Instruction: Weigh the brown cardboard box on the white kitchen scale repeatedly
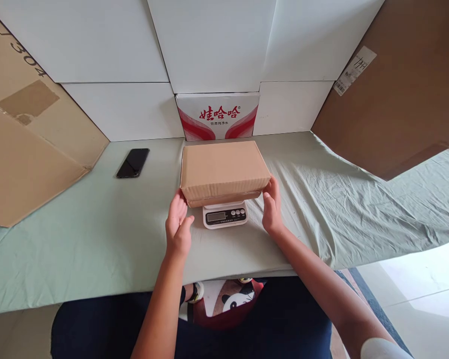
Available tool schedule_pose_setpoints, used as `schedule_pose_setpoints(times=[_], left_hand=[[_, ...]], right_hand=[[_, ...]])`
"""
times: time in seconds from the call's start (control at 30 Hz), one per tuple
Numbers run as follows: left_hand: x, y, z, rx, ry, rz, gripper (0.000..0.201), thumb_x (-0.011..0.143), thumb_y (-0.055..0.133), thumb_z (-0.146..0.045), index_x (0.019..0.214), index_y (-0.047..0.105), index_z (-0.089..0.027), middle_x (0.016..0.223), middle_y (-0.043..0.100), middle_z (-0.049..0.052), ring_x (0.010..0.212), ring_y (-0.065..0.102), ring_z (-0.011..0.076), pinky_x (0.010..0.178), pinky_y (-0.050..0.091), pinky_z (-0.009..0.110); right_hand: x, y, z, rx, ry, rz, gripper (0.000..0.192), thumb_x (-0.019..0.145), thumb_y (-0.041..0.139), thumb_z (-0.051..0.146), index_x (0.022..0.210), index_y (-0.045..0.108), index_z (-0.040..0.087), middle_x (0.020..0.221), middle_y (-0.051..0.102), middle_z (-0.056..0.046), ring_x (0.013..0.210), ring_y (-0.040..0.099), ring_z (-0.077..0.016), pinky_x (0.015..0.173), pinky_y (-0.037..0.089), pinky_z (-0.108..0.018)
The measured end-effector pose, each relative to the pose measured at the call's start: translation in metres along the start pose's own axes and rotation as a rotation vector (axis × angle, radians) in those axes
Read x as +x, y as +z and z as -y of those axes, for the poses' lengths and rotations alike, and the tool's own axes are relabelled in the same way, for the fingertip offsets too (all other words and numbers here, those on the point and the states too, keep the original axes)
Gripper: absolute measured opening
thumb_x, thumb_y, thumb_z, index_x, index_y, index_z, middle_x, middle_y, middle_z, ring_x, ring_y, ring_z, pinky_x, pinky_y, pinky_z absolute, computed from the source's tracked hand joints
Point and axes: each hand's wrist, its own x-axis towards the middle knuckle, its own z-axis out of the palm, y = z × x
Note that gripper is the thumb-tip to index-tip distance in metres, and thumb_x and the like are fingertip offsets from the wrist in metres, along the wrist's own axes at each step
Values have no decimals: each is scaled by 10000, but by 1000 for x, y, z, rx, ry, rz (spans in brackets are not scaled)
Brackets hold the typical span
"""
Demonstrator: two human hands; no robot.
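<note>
The cardboard box [224,172] sits on the small kitchen scale [225,214], in the middle of the bench [97,249], and it covers the whole platform so only the display shows. My left hand [178,224] is open, the fingers near the box's left front corner, maybe just touching it. My right hand [272,207] is open too and lies against the right front corner. I hold nothing. I think a good reading needs the box centred and both hands fully off it. The box is closed, so what is inside I cannot tell. Behind it stands a printed water carton [217,115], also closed. A black phone [133,162] lies to the left.
</note>
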Motion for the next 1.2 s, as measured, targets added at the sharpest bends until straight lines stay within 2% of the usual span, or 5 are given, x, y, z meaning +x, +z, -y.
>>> schedule_pose_setpoints(times=[0.37, 0.57, 0.8, 0.93, 1.2], left_hand=[[8, 3, -4, 40, -24, 1, 800, 743, 685, -171, 1528, 539, -222, 1609, 510, 136, 1549, 381, 370, 1295, 278, 541], [71, 17, -22, 30, 95, 115, 712, 748, 664, -122, 1452, 597, -199, 1520, 603, 133, 1522, 450, 319, 1290, 316, 463], [148, 24, 38, 12, 28, 74, 595, 867, 679, -537, 1364, 645, -212, 1561, 567, 114, 1539, 424, 286, 1287, 291, 444], [154, 18, 59, -42, -70, 69, 686, 855, 669, -607, 1416, 610, -217, 1586, 542, 122, 1536, 432, 283, 1278, 302, 448], [152, 17, 54, -72, -74, 167, 694, 868, 673, -603, 1454, 588, -242, 1611, 515, 113, 1547, 415, 284, 1286, 282, 441]], right_hand=[[-1, 16, 7, 2, 38, -1, 520, 921, 557, 551, 1390, 508, 332, 1389, 589, -77, 1240, 559, -302, 1109, 479, -525], [51, 26, -1, 28, -53, 7, 564, 897, 562, 568, 1400, 448, 342, 1516, 499, -68, 1400, 479, -318, 1217, 401, -542], [120, 52, -60, 106, 30, -12, 569, 803, 563, 516, 1308, 434, 290, 1478, 516, -83, 1404, 457, -297, 1250, 342, -550], [127, 55, -86, 137, 126, -35, 561, 744, 591, 525, 1221, 443, 271, 1406, 550, -92, 1361, 477, -305, 1236, 353, -571], [125, 49, -92, 171, 177, -49, 515, 763, 625, 524, 1193, 464, 290, 1376, 567, -51, 1360, 484, -272, 1252, 366, -558]])
